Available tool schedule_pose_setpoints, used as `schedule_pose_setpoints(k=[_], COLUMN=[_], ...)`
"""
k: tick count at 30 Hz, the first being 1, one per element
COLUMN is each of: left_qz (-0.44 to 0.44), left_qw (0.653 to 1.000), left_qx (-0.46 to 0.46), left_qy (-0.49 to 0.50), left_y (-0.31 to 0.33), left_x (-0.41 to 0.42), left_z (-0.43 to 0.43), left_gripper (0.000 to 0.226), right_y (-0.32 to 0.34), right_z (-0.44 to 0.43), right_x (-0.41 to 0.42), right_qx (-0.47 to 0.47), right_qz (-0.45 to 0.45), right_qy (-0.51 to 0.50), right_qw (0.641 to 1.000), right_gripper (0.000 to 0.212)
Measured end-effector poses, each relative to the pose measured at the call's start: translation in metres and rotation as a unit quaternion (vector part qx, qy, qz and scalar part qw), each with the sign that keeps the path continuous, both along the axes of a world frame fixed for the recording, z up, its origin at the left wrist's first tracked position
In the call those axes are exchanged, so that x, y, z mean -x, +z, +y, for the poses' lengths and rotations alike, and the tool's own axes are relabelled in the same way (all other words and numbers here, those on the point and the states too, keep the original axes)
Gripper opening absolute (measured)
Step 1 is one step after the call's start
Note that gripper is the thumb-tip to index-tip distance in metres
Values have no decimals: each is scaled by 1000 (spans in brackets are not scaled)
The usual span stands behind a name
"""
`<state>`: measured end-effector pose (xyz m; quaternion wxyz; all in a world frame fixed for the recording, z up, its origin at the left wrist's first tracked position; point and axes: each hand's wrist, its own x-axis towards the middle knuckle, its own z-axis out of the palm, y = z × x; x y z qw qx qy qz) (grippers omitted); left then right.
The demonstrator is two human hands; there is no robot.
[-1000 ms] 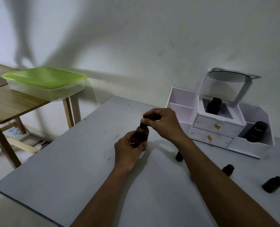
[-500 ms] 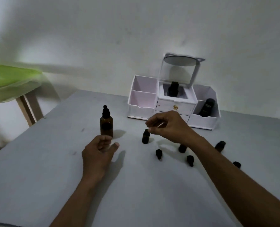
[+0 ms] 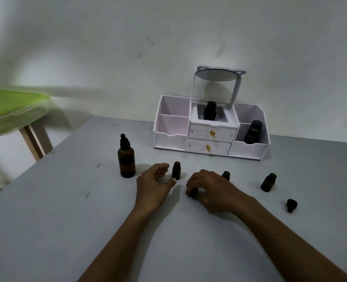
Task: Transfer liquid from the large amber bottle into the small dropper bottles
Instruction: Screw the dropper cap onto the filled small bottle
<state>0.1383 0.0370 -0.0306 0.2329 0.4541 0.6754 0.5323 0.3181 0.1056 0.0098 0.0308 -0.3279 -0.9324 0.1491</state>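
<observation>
The right hand (image 3: 209, 190) is now down on the grey table (image 3: 67, 220), fingers curled over a small dark cap (image 3: 193, 193); 0.5 s ago it hovered above the table. The cap is mostly hidden, so whether it is lifted cannot be told.

The left hand (image 3: 154, 180) has let go of the large amber bottle (image 3: 126, 159) it gripped 1 s ago and slid right. Its fingers are loosely curled and apart, holding nothing, with the thumb just beside a small dropper bottle (image 3: 176, 170) that stands upright and uncapped.

The large bottle stands upright to the left of that hand, apart from it, with its dropper top on. The work seems to have turned from the big bottle to capping or readying a small one.

Another small bottle (image 3: 226, 175) peeks from behind the right hand. A 3rd (image 3: 268, 182) stands well to the right, with a loose black cap (image 3: 291, 204) nearer the camera.

The tabletop is matte and lightly scuffed. At its far edge a white organiser (image 3: 168, 137) with 2 drawers and a tilted mirror (image 3: 219, 75) holds a black bottle (image 3: 209, 110) in the centre and a Kahf tube (image 3: 253, 132) on the right. Behind is a plain pale wall (image 3: 168, 37). At far left, a green-lidded container (image 3: 10, 106) sits on a wooden table (image 3: 36, 141).
</observation>
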Motion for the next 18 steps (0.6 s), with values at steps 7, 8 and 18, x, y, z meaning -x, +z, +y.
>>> schedule_pose_setpoints(k=[7, 8, 18], left_qz=[13, 17, 22], left_qw=[1000, 1000, 999], left_qx=[3, 6, -4], left_qy=[-23, -23, -40], left_y=[6, 6, -1], left_x=[2, 2, 7], left_z=[20, 22, 25], left_gripper=[61, 62, 39], right_y=[33, 36, 17], right_z=[26, 29, 45], right_x=[1, 5, 35], right_qx=[93, 98, 131], right_qz=[352, 388, 429], right_qy=[-69, -75, -60], right_qw=[929, 913, 892], right_gripper=[28, 26, 21])
